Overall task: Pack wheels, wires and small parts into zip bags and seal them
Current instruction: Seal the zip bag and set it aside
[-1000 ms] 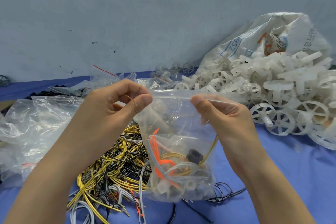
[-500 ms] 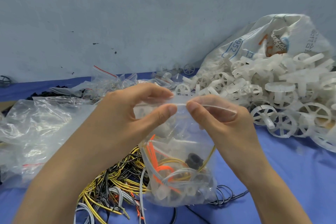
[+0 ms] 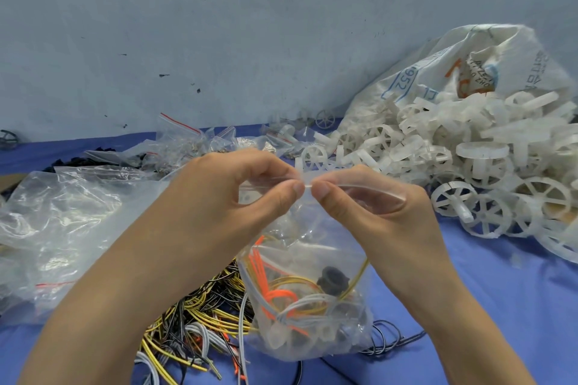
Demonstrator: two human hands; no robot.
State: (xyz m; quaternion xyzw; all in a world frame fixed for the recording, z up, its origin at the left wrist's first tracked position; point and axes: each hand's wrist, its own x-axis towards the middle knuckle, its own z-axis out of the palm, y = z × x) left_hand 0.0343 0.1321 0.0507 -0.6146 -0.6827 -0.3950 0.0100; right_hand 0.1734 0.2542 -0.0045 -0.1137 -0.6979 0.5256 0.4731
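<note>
blue bench [image 3: 500, 306]: left hand [image 3: 237, 197] and right hand [image 3: 369, 206] pinched filled zip bag [image 3: 312, 306] strip; sealing step, next press along.

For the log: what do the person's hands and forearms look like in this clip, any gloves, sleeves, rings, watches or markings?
Both are bare. The left hand and right hand wear no gloves, and no rings show on the visible fingers. Both forearms are uncovered down to the frame's bottom edge, with no sleeve cuff, watch, bracelet or strap at either wrist. The thumbnails are short and unpainted. No tattoos, plasters or markings show.
</note>
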